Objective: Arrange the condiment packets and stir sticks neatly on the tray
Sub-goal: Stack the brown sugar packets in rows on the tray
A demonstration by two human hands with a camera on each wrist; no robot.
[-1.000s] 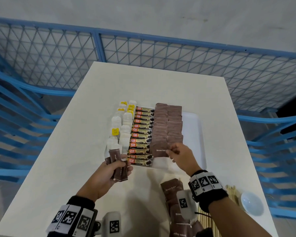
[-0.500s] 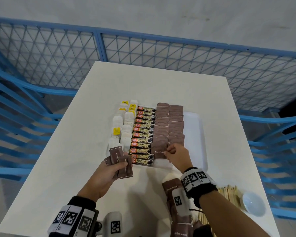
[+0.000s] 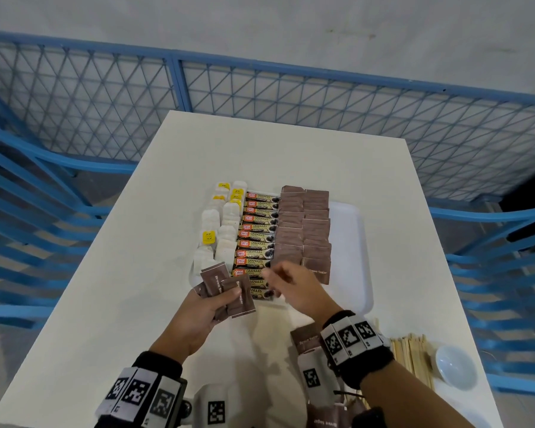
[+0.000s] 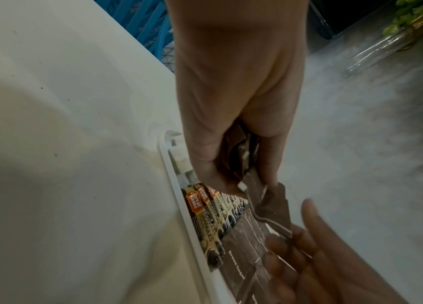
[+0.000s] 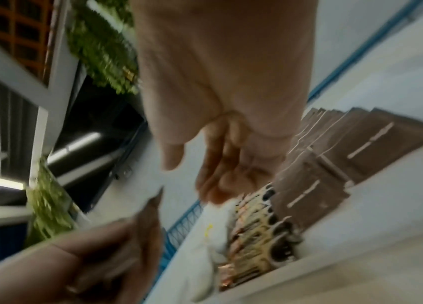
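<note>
Brown sugar packets (image 3: 303, 233) fill tray (image 3: 357, 261) rows; left hand (image 3: 198, 316) grips several more, right hand (image 3: 294, 288) empty, fingers loose. Stir sticks (image 3: 411, 356) wait at desk's near right corner.

Brown sugar packets (image 3: 303, 230) in overlapping rows on white tray (image 3: 352, 242); stir sticks (image 3: 413, 356) beside it

On the table (image 3: 142, 211) sits a tray (image 3: 357, 242). In it, tea bags (image 3: 226, 233) fill the left side, coffee sticks (image 3: 257, 239) run down the middle, and sugar packets (image 3: 303, 230) lie right of those. Near the table's front right edge, stir sticks (image 3: 413, 356) lie just left of a small bowl (image 3: 454, 366).
</note>
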